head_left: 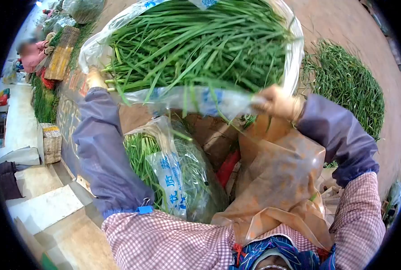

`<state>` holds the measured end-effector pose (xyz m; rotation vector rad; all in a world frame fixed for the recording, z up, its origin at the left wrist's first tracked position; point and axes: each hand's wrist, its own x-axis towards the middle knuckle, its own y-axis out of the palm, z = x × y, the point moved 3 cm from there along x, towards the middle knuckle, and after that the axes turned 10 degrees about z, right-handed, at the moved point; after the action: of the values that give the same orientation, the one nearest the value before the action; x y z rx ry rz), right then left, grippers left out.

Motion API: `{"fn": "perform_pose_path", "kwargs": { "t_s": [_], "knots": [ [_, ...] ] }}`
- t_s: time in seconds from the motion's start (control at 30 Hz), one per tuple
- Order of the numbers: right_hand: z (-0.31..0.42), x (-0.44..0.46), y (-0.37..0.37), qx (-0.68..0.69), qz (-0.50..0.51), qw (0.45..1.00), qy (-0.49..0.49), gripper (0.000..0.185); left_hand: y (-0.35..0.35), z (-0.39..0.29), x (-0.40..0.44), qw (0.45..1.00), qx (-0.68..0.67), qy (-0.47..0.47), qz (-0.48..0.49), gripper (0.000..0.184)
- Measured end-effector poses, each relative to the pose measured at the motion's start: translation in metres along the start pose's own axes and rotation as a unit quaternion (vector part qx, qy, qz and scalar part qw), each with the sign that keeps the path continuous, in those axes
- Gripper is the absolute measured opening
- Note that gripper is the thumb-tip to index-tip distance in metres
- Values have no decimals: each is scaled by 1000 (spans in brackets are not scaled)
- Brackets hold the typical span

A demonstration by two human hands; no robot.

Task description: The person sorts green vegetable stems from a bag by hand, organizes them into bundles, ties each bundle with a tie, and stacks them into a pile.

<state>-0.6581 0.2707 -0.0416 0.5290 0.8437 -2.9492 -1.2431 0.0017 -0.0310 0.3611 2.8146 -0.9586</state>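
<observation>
A large clear plastic bag (295, 58) with blue print lies wide open in front of me, full of long green chives (200, 45). My left hand (95, 79) is closed on the bag's rim at the left, beside the pale stem ends. At the near right edge, my right hand (277, 102) grips the plastic too, slightly blurred by motion. Below, between my arms, a second printed bag (169, 180) also holds chives. Its upper edge is folded open.
A big heap of loose chives (349, 85) lies on the floor at the right. At the far left, a person in pink (33, 56) is near a wooden board (62, 53) and more greens. White boxes (47, 207) stand at the lower left. A brown apron (277, 166) covers my lap.
</observation>
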Motion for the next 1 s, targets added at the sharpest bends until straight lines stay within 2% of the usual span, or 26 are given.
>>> {"fn": "perform_pose_path", "kwargs": {
  "t_s": [0.03, 0.07, 0.1, 0.13, 0.2, 0.23, 0.3, 0.33, 0.37, 0.4, 0.47, 0.5, 0.53, 0.6, 0.67, 0.77, 0.83, 0.9, 1.0],
  "knots": [
    [20, -3, 17, -19, 49, 998, -22, 34, -23, 2, 24, 982, 152, 111, 12, 41],
    [38, -5, 30, 91, 118, 989, -3, 38, -24, -9, 6, 985, 104, 136, 5, 40],
    [51, -6, 43, 216, 154, 964, 38, 42, -22, -31, -30, 989, -5, 149, 7, 40],
    [45, 4, 60, 209, 205, 956, -9, 43, -8, -54, -74, 982, -110, 152, 21, 40],
    [51, 7, 85, 264, 327, 893, 161, 41, 2, -83, -132, 964, -218, 145, 50, 40],
    [49, 11, 91, 241, 341, 902, 110, 43, -3, -76, -130, 963, -214, 145, 76, 41],
    [53, 1, 79, 182, 294, 926, 152, 48, -16, -69, -128, 959, -207, 148, 126, 42],
    [37, -4, 79, 138, 261, 943, 156, 53, -16, -69, -173, 962, -224, 111, 107, 44],
    [22, -9, 80, 94, 228, 955, 162, 58, -23, -59, -192, 959, -240, 124, 87, 47],
    [1, -14, 85, 34, 171, 963, 208, 65, -29, -47, -207, 955, -254, 134, 68, 49],
    [8, -34, 77, 21, 81, 948, 307, 59, -39, -41, -264, 966, -236, 59, 86, 52],
    [-39, -27, 81, 155, 179, 951, 201, 54, -45, -38, -297, 969, -227, 20, 91, 54],
    [-46, -31, 77, 123, 181, 957, 191, 55, -46, -36, -325, 973, -217, 26, 81, 55],
    [-43, -43, 66, 43, 126, 960, 248, 56, -48, -27, -373, 977, -200, 37, 68, 56],
    [-39, -47, 59, 15, 98, 965, 243, 56, -70, -1, -408, 925, -310, 77, 205, 53],
    [-28, -63, 50, 20, 67, 977, 202, 56, -73, 81, -374, 897, -344, 114, 252, 46],
    [-23, -65, 51, 25, 52, 982, 179, 56, -60, 60, -365, 812, -473, 97, 328, 48],
    [-23, -63, 58, 26, 35, 986, 162, 56, -54, 37, -363, 912, -395, 27, 107, 52],
    [-28, -47, 70, 22, 23, 989, 142, 56, -55, 75, -289, 927, -364, 28, 87, 58]
  ]
}}
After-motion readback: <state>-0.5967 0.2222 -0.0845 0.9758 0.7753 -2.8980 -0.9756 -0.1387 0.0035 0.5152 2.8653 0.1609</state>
